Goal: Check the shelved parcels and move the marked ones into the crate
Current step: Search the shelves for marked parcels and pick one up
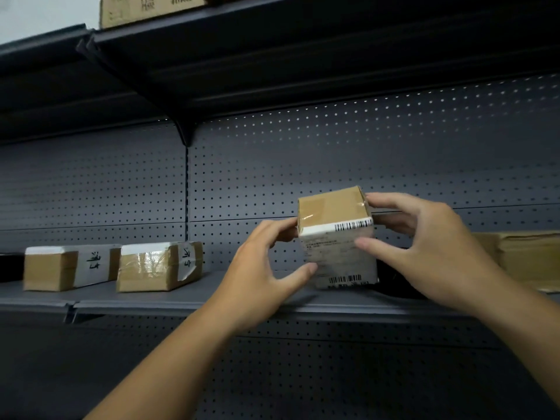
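Dark grey steel shelving fills the view: a perforated back panel (303,165), a middle shelf (181,298) at hand height and an upper shelf (272,50) overhead.

Held parcel (335,213): a near-cubic brown carton, taped, with a white shipping label wrapped over its front face and front top edge (barcodes show at the top and bottom of the label; the print is too small to read). Position: at the middle shelf, right of centre, between both hands. Its lower edge lies at shelf level; contact with the shelf cannot be confirmed.

Left hand (260,268): fingers partly curled, thumb against the lower left of the label face, fingertips on the carton's left side near the top.

Right hand (430,247): spread wide and curled round the carton's right side, thumb pressed on the front face, index fingertip on the top right corner, remaining fingers behind the carton.

Other items on the middle shelf: a far-left parcel (60,268) and a second parcel (151,268) lie flat, just beside each other, well left of the hands. Each carries a white strip with black handwritten characters. A cardboard stack (524,253) sits at the right edge of the view. A further carton (145,7) stands on the upper shelf.
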{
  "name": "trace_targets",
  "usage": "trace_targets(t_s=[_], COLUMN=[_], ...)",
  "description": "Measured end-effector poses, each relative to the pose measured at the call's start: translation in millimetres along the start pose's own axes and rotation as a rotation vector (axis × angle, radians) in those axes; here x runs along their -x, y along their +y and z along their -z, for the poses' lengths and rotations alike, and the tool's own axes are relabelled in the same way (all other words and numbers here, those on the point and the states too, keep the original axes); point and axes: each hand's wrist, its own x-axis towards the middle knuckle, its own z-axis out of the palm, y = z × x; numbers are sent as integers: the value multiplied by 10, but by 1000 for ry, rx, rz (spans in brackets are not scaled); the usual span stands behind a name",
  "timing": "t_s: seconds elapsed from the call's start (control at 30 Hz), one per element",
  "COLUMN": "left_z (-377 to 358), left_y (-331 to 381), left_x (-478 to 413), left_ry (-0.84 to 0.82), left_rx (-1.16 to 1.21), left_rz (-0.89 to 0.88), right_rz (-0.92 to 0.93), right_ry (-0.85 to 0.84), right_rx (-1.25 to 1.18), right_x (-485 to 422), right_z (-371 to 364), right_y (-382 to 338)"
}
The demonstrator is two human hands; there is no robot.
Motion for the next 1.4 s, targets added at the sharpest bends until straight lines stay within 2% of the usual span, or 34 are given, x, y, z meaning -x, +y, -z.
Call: trace_targets(t_s=[0.37, 0.5, 0.7, 0.83, 1.0, 1.07, 1.17, 1.23, 1.3, 1.4], left_z=[116, 142, 153, 206, 287, 338, 389, 404, 408, 427], left_y=[48, 93, 186, 278, 340, 298, 217, 207, 208, 201], left_x=[69, 65, -3, 10, 29, 73, 195, 260, 275, 273], left_ry=[-18, 51, 140, 138, 114, 142, 187, 183, 171, 178], left_rx=[377, 465, 743, 795, 668, 490, 61, -134, -265, -321], left_rz=[-31, -36, 54, 64, 51, 46, -5, -19, -41, -78], right_rz=[5, 55, 135, 150, 141, 114, 90, 85, 83, 88], right_ry=[77, 96, -162, -140, -58, -16, 29, 40, 36, 27], right_rx=[-423, -541, -497, -598, -668, -691, -699, -687, -675, -653], right_x=[-24, 4, 235, 280, 315, 329, 360, 375, 377, 370], right_z=[81, 98, 73, 86, 109, 120, 147, 159, 166, 178], right_y=[-92, -111, -59, -92, -136, -144, -159, -175, -203, -237])
